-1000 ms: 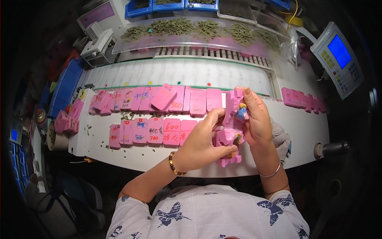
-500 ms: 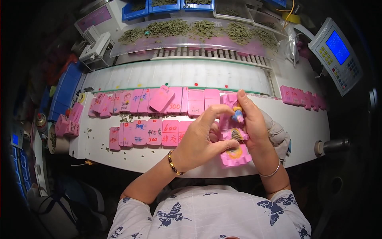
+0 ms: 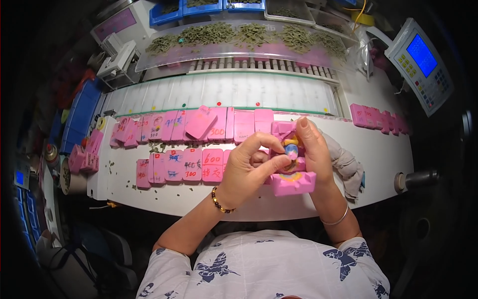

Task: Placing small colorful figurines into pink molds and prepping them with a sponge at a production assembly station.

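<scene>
Between three and four o'clock from the middle of the view, a notched pink mould [image 3: 294, 185] is held above the tabletop [image 3: 199, 201], the right hand [image 3: 317, 152] clasping its three-o'clock side. From nine o'clock, the left hand [image 3: 255, 164] brings thumb and forefinger to the small blue-and-yellow piece [image 3: 292, 150] inside, though whether they pinch it I cannot tell. The step looks like working that piece within the mould; next calls for a steady right grip and gentle left fingertips.
</scene>
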Available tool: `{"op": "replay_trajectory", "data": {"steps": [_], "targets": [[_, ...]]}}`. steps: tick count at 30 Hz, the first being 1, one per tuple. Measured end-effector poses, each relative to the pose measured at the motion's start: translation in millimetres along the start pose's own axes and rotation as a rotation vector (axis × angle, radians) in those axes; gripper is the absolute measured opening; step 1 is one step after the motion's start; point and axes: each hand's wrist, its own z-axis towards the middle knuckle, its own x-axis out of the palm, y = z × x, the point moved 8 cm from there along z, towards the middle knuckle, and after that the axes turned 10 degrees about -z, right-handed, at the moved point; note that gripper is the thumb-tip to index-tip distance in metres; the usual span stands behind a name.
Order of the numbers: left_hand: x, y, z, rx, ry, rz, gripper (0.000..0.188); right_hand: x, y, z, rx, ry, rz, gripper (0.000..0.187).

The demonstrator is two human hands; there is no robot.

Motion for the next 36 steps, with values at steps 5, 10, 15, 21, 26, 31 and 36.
{"op": "replay_trajectory", "data": {"steps": [5,10,15,21,26,31,36], "targets": [[-3,-10,0,0.155,-0.055,0.032,0.018,4,1,-9,0.001,0.136,0.065,0.031],[-8,-14,-5,0.268,-0.074,0.078,0.018,3,-3,-19,0.019,0.313,-0.047,0.068],[-6,-13,-10,0.295,-0.126,-0.063,0.025,-1,0,-22,-0.024,0.312,-0.1,0.062],[-2,-12,-5,0.095,-0.092,-0.033,0.036,-11,-2,-22,-0.099,0.264,-0.095,0.051],[-6,-2,-5,-0.031,-0.069,0.003,0.034,-12,-12,-25,-0.054,0.23,-0.067,0.043],[-7,-3,-4,0.036,-0.126,0.041,0.036,-6,-10,-19,-0.129,0.166,-0.018,0.049],[-8,1,-3,-0.041,-0.226,0.005,0.045,14,6,-24,-0.175,0.135,-0.022,0.062]]}}
